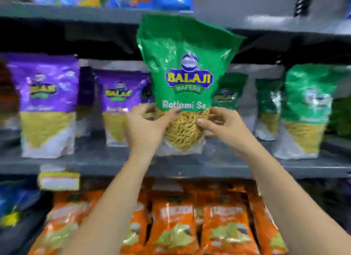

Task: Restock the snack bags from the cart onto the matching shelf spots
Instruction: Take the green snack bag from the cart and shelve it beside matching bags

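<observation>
Snack bag (185, 80), green (label reads Balaji Wafers), is held upright before the grey middle shelf (117, 164), between purple bags (47, 104) and green bags (305, 110). Left hand (146, 128) and right hand (223, 128) grip its lower corners.

2 bare forearms, no sleeves, left hand (146, 127), right hand (224, 129), dark-painted thumbnail

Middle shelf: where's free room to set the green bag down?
Bare shelf directly under the held green bag, between the purple bags and shelved green bags. Left and right stretches are crowded; the orange bags below are packed tight.
</observation>
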The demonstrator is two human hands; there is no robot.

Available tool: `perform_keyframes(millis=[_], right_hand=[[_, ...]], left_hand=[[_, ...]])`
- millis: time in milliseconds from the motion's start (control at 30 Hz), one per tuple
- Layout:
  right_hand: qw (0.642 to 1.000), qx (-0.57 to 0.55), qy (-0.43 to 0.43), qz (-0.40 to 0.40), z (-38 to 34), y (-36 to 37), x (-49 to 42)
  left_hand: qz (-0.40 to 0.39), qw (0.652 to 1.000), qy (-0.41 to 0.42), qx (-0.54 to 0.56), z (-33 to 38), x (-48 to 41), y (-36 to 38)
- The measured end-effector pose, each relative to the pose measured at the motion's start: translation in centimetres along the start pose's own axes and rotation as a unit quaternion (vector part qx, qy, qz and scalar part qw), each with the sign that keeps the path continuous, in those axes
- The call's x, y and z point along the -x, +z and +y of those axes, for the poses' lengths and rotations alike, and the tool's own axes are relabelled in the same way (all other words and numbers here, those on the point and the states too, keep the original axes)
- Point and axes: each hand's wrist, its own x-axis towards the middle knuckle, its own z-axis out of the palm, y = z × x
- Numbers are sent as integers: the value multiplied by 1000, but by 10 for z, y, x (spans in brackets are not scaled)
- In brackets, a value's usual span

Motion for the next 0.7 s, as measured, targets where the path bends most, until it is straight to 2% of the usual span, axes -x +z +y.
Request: perform_keyframes(millis=[100,200,333,433,533,633,700], right_hand=[[998,-5,55,25,35,-60,-28],[995,3,97,8,74,-90,-51],[982,-5,186,-38,122,-103,-56],[974,-65,212,-43,136,-114,-56],[959,-179,218,36,139,-116,-62],[964,-141,211,82,145,-105,-68],[966,-120,205,107,150,-98,-72]], left_hand=[[-24,998,-54,5,-21,-14,83],[-49,992,-116,-28,-43,-11,133],[-88,977,-153,-117,-64,2,155],[-105,975,-148,-129,-70,-2,158],[-106,981,-141,-84,-81,-11,160],[-117,980,-149,-56,-93,-13,164],[-98,985,-115,-78,-94,-9,165]])
